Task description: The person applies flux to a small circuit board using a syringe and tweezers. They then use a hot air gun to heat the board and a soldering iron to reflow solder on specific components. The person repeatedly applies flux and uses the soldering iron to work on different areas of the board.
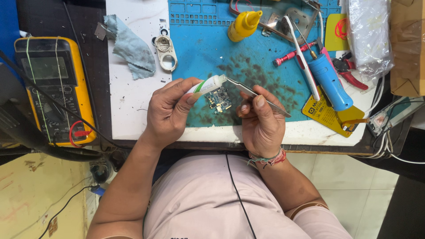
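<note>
Pinched in the left hand, a small white tube met tweezers gripped by the right hand — circuit board at six o'clock — a steady, sparing squeeze suited.

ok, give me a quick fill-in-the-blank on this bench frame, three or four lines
1. The left hand holds a small white ____.
2. The right hand holds metal ____.
3. The small circuit board lies on a ____ mat.
4. The multimeter at the left has a ____ casing.

Missing words: tube; tweezers; blue; yellow
</note>
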